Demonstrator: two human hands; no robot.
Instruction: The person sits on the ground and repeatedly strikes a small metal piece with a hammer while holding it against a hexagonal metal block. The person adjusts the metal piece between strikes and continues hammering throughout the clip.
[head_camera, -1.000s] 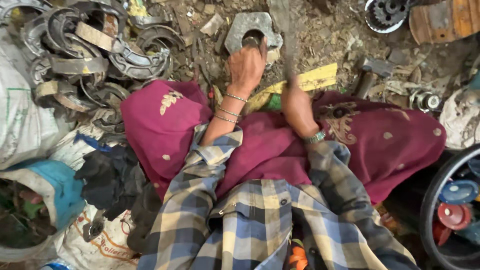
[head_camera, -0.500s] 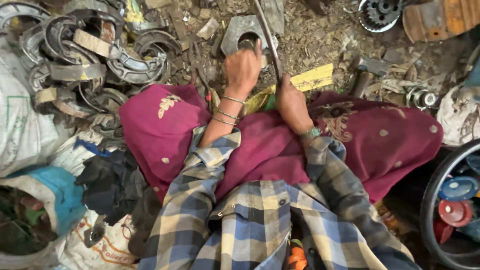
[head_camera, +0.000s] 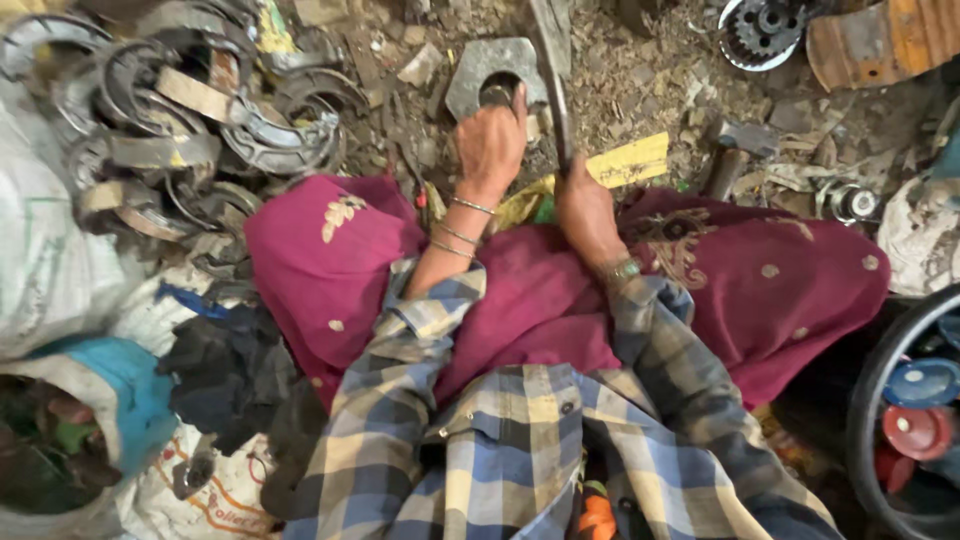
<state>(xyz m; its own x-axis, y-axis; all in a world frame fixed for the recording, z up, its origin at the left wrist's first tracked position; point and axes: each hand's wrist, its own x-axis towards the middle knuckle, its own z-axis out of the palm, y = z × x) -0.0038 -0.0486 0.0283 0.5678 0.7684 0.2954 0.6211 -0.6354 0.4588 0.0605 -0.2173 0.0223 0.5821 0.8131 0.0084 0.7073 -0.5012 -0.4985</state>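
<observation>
Grey metal block (head_camera: 478, 70) under left hand (head_camera: 490, 140)'s pressing grip; right hand (head_camera: 585, 205) wrapped around rod (head_camera: 553, 85); sack (head_camera: 60, 440) of scrap alongside.

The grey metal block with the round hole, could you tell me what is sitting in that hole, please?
A small dark round piece sits in the hole of the grey metal block, with the left hand's fingertips on it. What lies deeper in the hole is covered by the piece and fingers.

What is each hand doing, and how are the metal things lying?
left hand: resting on the small part atop the metal block
metal block: flat on the dirt
right hand: gripping the long tool
long tool: raised, tilted
curved metal pieces: piled
</observation>
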